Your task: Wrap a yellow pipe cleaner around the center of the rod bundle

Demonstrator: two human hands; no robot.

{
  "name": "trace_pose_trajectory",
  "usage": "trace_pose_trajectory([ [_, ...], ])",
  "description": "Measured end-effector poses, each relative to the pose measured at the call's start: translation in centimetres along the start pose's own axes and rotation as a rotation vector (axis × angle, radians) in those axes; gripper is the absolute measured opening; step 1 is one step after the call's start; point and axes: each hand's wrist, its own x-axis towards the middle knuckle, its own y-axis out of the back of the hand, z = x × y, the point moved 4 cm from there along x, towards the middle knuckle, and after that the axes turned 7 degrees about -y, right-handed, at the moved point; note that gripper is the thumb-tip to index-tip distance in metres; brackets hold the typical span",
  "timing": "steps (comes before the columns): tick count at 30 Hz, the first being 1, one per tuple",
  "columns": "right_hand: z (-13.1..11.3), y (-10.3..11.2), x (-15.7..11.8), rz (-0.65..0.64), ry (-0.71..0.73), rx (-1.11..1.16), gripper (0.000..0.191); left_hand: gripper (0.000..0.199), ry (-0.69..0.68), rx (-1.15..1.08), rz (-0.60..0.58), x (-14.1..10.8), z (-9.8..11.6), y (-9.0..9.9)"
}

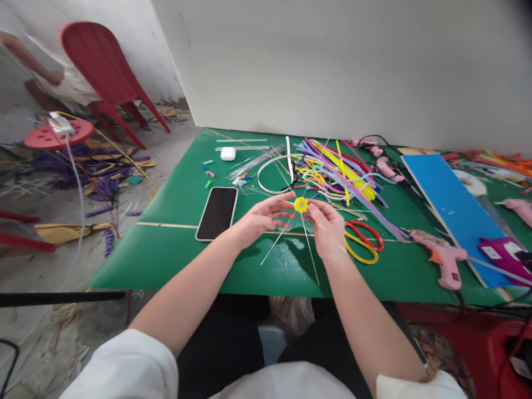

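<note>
Above the green table, both hands are around a small yellow round piece (301, 205), which looks like coiled chenille stem with thin pale wires or sticks (308, 244) radiating from it. My right hand (327, 226) pinches the piece at its right edge between thumb and fingers. On the other side, my left hand (266, 217) has its fingers stretched out and apart, their tips close to the left edge; whether they touch it I cannot tell. Red-and-yellow-handled scissors (366, 244) lie beside my right hand, partly hidden by it. A phone (216, 214) lies left of my left hand.
Behind the hands lie colourful chenille stems (353, 172), a white band (260, 176) and a white earbud case (228, 153). A pink glue gun (444, 255) and a blue board (440, 194) are at right. A person sits on a red chair (97, 66) far left.
</note>
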Motion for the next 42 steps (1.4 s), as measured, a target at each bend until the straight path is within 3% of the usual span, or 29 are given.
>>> trace_pose_trajectory([
  [3,-0.4,0.3,0.1,-0.026,0.013,-0.095,0.017,0.065,0.040,-0.042,-0.059,-0.2,0.6,-0.1],
  [6,-0.6,0.4,0.0,-0.062,0.042,-0.189,0.017,0.061,0.041,0.097,-0.054,-0.3,0.7,-0.4],
  [13,-0.9,-0.5,-0.6,-0.194,0.124,-0.379,0.015,0.031,-0.048,0.417,0.286,0.0,-0.5,-0.2],
  [18,-0.6,-0.5,-0.7,-0.210,0.054,-0.374,0.020,0.026,-0.108,0.436,0.405,0.0,-0.5,0.2],
  [28,0.0,-0.6,-0.7,-0.196,-0.038,-0.403,0.020,0.024,-0.105,0.495,0.396,0.2,-0.1,-0.3],
  [36,0.4,-0.7,-0.6,-0.220,-0.161,-0.275,0.024,0.024,-0.115,0.546,0.430,0.2,0.0,-0.3],
  [42,0.5,-0.4,-0.4,-0.205,-0.132,-0.318,0.021,0.026,-0.092,0.551,0.432,0.1,-0.2,-0.2],
])
